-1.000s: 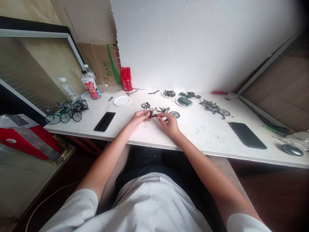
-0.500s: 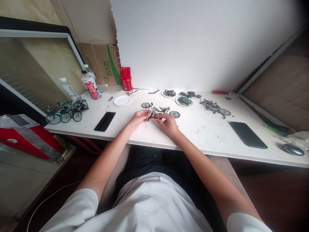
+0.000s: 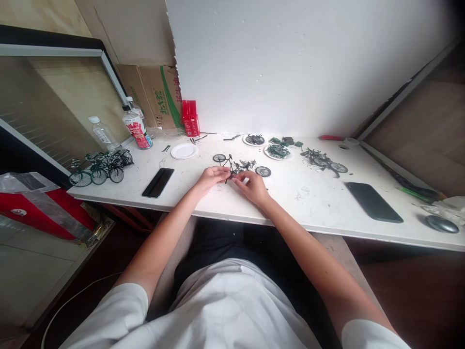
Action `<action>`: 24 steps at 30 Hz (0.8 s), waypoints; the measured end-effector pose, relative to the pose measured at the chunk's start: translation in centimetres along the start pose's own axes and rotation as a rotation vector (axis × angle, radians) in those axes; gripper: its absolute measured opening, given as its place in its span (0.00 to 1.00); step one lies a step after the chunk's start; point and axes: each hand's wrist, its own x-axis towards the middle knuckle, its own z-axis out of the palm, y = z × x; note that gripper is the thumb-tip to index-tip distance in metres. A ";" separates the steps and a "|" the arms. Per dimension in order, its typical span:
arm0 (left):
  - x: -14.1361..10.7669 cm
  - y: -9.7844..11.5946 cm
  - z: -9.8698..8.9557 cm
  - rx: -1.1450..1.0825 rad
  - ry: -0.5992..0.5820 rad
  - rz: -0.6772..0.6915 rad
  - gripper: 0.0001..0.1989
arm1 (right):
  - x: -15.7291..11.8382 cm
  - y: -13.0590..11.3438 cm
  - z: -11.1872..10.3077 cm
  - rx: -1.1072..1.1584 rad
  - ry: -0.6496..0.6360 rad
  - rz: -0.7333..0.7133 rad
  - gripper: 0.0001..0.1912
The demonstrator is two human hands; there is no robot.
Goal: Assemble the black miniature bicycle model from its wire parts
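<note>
My left hand point(image 3: 213, 177) grips a small black model bicycle frame point(image 3: 228, 161) between thumb and fingers, just above the table. From the other side, the fingertips of my right hand point(image 3: 253, 186) pinch the lower end of the same frame. Whether a smaller part is between the right fingertips is too small to tell. Past the left fingers lies a black spoked wheel point(image 3: 219, 158). Another wheel point(image 3: 263, 171) rests beyond the right hand, and a loose heap of dark parts point(image 3: 245, 165) sits just behind both hands.
Assembled model bicycles point(image 3: 97, 175) stand at the left, near bottles point(image 3: 137, 129). A phone point(image 3: 158, 182) and white paper plate point(image 3: 184, 151) lie left of my hands. Plates of green parts point(image 3: 278, 152) and black parts point(image 3: 255, 140), a parts pile point(image 3: 323, 162) and a dark flat slab point(image 3: 374, 202) lie rightward.
The bicycle frame has shifted slightly to the right and turned a little in my fingers. Both hands keep nearly the same place and hold.
</note>
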 end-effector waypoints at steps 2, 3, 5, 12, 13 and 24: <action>-0.1 0.1 0.1 0.005 0.000 -0.002 0.27 | 0.0 -0.1 0.0 -0.001 0.004 0.004 0.17; -0.1 0.1 0.1 0.006 -0.001 -0.002 0.27 | 0.0 -0.1 0.0 0.000 0.007 0.006 0.18; -0.2 0.3 0.2 0.006 -0.004 -0.002 0.27 | 0.0 -0.2 0.0 0.001 0.011 0.008 0.18; -0.6 0.8 0.4 -0.009 -0.018 -0.020 0.29 | 0.0 -0.3 0.0 0.002 0.003 0.010 0.19; -0.6 0.8 0.4 -0.003 -0.022 -0.024 0.29 | 0.0 -0.4 -0.1 0.003 0.000 0.010 0.20; -0.2 0.3 0.1 0.005 -0.028 -0.014 0.28 | 0.0 -0.5 -0.2 0.006 -0.005 0.009 0.20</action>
